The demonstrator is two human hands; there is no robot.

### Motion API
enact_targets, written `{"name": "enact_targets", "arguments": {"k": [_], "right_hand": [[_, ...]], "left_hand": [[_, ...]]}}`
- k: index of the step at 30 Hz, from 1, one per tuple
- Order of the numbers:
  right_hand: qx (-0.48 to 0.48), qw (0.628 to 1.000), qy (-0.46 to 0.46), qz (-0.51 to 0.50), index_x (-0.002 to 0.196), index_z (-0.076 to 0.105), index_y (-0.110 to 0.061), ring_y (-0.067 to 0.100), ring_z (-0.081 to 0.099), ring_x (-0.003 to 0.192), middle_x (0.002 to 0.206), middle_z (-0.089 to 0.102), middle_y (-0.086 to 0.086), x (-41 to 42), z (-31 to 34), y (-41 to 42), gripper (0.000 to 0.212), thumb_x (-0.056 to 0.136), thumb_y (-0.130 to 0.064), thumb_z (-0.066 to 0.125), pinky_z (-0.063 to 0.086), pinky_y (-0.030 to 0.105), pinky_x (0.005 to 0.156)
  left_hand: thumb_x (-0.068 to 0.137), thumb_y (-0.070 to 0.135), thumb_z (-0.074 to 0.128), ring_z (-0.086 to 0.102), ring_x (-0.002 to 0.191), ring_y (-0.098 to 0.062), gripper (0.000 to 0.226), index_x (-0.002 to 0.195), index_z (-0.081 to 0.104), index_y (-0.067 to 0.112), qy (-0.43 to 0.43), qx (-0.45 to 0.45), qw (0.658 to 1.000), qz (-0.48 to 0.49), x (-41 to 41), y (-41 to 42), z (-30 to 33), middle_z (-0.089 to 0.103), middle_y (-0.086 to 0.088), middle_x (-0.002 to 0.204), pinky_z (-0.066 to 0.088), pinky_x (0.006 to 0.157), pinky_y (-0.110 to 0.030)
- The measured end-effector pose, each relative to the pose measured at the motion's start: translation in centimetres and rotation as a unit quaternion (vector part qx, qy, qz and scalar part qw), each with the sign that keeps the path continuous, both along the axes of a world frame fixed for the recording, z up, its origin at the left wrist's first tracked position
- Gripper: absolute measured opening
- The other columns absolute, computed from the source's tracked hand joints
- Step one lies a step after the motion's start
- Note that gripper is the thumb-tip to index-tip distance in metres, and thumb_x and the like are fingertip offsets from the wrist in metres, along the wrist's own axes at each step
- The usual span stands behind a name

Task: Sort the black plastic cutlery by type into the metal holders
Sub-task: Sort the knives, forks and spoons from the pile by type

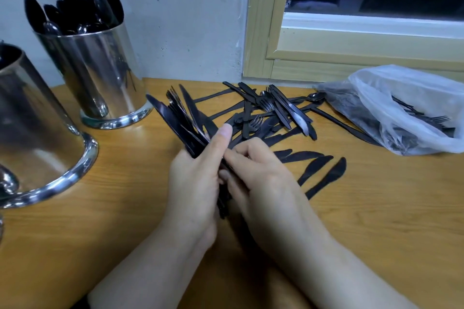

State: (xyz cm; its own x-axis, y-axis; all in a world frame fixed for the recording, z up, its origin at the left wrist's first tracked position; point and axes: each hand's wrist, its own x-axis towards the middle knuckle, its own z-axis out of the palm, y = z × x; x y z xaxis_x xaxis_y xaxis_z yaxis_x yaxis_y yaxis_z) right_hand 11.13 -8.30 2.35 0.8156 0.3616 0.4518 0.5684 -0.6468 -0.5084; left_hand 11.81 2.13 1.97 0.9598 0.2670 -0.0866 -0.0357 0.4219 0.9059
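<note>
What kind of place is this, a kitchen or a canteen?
Probably a canteen or café back area, though I can't be sure. Shiny metal holders stand on a wooden table beside a window, with bulk disposable cutlery spilling from a plastic bag.

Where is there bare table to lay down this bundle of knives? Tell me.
Bare wood lies in front of the near metal holder, left of the left hand, and along the near edge right of the right hand, below the loose knives. Crowded: the cutlery pile and the plastic bag.
</note>
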Motion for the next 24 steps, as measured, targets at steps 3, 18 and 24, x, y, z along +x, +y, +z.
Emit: {"name": "enact_targets", "arguments": {"k": [3, 18, 24], "right_hand": [[0.024, 1.0, -0.007, 0.008, 0.118, 0.068, -0.015, 0.008, 0.049, 0.086, 0.099, 0.053, -0.003, 0.2, -0.1, -0.4, 0.03, 0.09, -0.019, 0.058, 0.045, 0.027, 0.074], [-0.188, 0.964, 0.187, -0.033, 0.136, 0.055, -0.046, -0.002, 0.039, 0.133, 0.135, 0.041, -0.034, 4.4, -0.3, -18.4, 0.05, 0.087, -0.056, 0.059, 0.034, 0.043, 0.115], [-0.203, 0.964, 0.168, -0.033, 0.128, 0.063, -0.043, 0.008, 0.047, 0.12, 0.118, 0.049, -0.027, 5.1, -0.3, -17.6, 0.04, 0.089, -0.052, 0.058, 0.04, 0.05, 0.105]], "left_hand": [[0.092, 0.033, 0.071, 0.069, 0.066, -0.017, 0.022, 0.079, 0.074, 0.016, 0.036, -0.042, 0.998, -0.011, 0.1, -0.2, 0.0, 0.069, -0.003, 0.073, 0.055, 0.053, -0.026], [0.096, 0.024, 0.067, 0.066, 0.063, -0.019, 0.01, 0.089, 0.062, 0.018, -0.069, 0.269, 0.96, -0.03, -0.2, 0.3, -0.2, 0.064, -0.006, 0.06, 0.05, 0.08, -0.039], [0.098, 0.027, 0.063, 0.059, 0.056, -0.022, 0.015, 0.084, 0.065, 0.03, -0.083, 0.312, 0.941, -0.102, -0.4, -0.1, -0.5, 0.055, -0.008, 0.052, 0.058, 0.081, -0.053]]}}
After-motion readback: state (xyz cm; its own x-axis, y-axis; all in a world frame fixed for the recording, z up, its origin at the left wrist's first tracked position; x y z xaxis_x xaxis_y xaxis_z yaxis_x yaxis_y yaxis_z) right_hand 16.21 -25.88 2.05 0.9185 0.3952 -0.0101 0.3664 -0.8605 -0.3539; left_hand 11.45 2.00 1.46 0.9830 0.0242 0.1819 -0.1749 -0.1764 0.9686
